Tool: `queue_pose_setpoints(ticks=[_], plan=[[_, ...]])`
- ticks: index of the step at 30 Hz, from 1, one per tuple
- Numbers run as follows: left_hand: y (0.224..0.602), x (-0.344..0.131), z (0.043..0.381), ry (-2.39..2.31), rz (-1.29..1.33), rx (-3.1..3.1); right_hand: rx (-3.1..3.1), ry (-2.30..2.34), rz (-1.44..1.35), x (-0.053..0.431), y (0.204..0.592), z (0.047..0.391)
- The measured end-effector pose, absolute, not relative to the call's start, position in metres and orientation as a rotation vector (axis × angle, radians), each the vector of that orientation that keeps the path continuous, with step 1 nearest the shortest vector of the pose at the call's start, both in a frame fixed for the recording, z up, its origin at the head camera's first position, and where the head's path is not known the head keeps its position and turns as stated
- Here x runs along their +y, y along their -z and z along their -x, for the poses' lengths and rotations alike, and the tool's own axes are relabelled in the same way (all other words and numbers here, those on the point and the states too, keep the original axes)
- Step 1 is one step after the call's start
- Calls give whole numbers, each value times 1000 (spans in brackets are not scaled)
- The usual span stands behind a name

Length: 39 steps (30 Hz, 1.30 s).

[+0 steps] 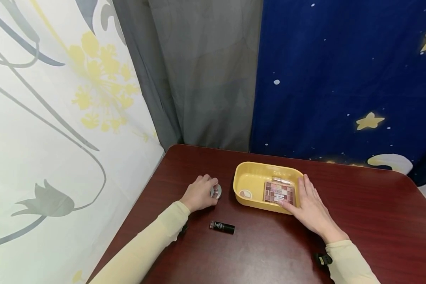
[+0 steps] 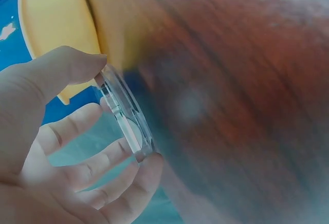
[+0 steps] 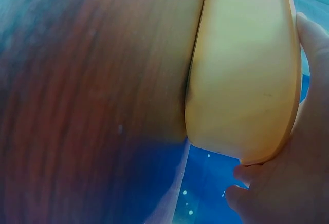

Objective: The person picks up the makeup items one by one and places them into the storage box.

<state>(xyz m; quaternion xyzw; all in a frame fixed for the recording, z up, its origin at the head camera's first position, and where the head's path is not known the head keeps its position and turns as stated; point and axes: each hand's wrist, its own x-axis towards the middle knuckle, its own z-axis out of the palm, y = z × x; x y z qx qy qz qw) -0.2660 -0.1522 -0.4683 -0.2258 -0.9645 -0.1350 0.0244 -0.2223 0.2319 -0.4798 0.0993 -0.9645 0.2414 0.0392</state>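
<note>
My left hand (image 1: 200, 193) holds a small round clear case (image 1: 216, 191) just above or on the table, left of the yellow basket. In the left wrist view the case (image 2: 126, 116) stands on edge between thumb and fingertips. My right hand (image 1: 310, 205) rests on the right end of the yellow basket (image 1: 248, 202), fingers straight along the rim and thumb over the front edge. Inside the basket lie an eyeshadow palette (image 1: 279, 192), a small clear-and-pink item (image 1: 281, 180) behind it, and a round pale compact (image 1: 245, 194) at the front left.
A black tube (image 1: 223, 227), like a lipstick, lies on the dark red table (image 1: 269, 252) in front of the basket. Grey (image 1: 213, 71) and blue starry curtains (image 1: 326, 79) hang behind the table. A white floral curtain (image 1: 64, 157) runs along the left side.
</note>
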Motion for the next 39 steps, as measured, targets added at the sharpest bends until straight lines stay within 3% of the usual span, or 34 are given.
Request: queue_pose_setpoints(ticks=[23,39], plan=[[431,-144,276,475,629,-2865,-2967,-761,-300,230,479,222],[407,-114,284,515,702,-2784,-2964,-769,-290,231,476,221]])
